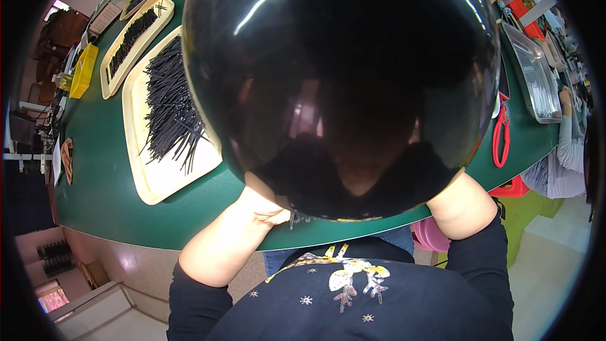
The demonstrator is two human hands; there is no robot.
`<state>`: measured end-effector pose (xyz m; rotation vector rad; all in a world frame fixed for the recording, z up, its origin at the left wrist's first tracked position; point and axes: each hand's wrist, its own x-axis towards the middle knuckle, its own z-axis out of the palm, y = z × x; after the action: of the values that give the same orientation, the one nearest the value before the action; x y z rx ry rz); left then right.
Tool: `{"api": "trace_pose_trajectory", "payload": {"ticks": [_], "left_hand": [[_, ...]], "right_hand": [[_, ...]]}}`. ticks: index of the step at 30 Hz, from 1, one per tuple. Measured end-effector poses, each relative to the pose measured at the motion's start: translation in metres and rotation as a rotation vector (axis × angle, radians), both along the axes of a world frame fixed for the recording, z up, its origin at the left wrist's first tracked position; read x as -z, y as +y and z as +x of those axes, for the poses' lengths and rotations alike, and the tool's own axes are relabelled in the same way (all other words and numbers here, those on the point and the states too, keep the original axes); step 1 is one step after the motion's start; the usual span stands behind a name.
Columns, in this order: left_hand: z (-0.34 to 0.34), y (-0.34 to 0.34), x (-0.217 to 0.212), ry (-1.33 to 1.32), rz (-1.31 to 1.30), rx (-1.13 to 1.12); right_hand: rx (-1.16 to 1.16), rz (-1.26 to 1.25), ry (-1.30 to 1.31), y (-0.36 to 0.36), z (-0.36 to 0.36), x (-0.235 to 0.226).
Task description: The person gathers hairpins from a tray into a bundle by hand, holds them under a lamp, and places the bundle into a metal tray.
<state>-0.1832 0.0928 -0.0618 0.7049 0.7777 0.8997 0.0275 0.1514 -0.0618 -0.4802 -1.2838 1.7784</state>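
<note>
- Big glossy black dome (341, 82) fills most of the view – round, dark, shiny, with light streaks and a dim reflection on it.
- It sits right in front of me, over the near edge of the green tabletop (107, 196), and it hides both my hands.
- My left hand (268, 208) only shows at the wrist, tucked under the dome's lower left rim. Can't tell how open my fingers are there or whether they've got hold of anything.
- Same deal on the other side: my right hand (457, 199) disappears under the lower right rim, so the fingers are out of sight and I can't tell their state.
- Both forearms are bare, with black sleeves (196, 303) pushed up.
- Something small and metal (300, 218) pokes out below the dome next to my left wrist – too small to make out.
- To my left on the tabletop there's a cream tray (158, 183) with a loose heap of thin black sticks (170, 110).
- Two more cream trays (136, 41) of the same sticks farther back, and a yellow bin (84, 71) beside them.
- To my right, a red loop-shaped thing (502, 136) lies on the tabletop, with a metal tray (536, 76) beyond it.
- Another person's arm in a grey sleeve (568, 142) reaches in at the far right.
</note>
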Motion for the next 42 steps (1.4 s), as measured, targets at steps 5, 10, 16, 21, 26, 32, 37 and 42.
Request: {"api": "trace_pose_trajectory", "payload": {"ticks": [5, 10, 16, 21, 26, 32, 37, 42], "left_hand": [[-0.002, -0.002, 0.001, -0.007, -0.005, -0.006], [-0.001, 0.001, 0.002, -0.012, -0.009, -0.005], [-0.002, 0.001, 0.003, -0.016, -0.016, -0.01], [-0.003, 0.002, 0.004, -0.015, -0.019, -0.015], [-0.003, 0.002, 0.007, -0.013, -0.019, -0.019], [-0.002, 0.004, 0.005, -0.028, -0.019, -0.016], [-0.003, 0.002, 0.006, -0.018, -0.024, -0.025], [-0.005, 0.001, 0.006, -0.032, -0.029, -0.026]], "right_hand": [[-0.014, -0.003, 0.019, 0.003, -0.001, 0.003], [-0.028, -0.032, 0.063, 0.007, 0.001, 0.006], [-0.127, -0.006, 0.144, 0.015, -0.004, 0.033], [-0.185, 0.051, 0.119, 0.015, 0.003, 0.015], [-0.131, 0.047, 0.021, 0.009, 0.001, 0.006], [-0.066, 0.083, -0.027, 0.006, -0.002, -0.001], [-0.034, 0.11, -0.049, 0.005, -0.004, -0.002], [0.005, 0.147, -0.08, 0.004, -0.005, -0.007]]}}
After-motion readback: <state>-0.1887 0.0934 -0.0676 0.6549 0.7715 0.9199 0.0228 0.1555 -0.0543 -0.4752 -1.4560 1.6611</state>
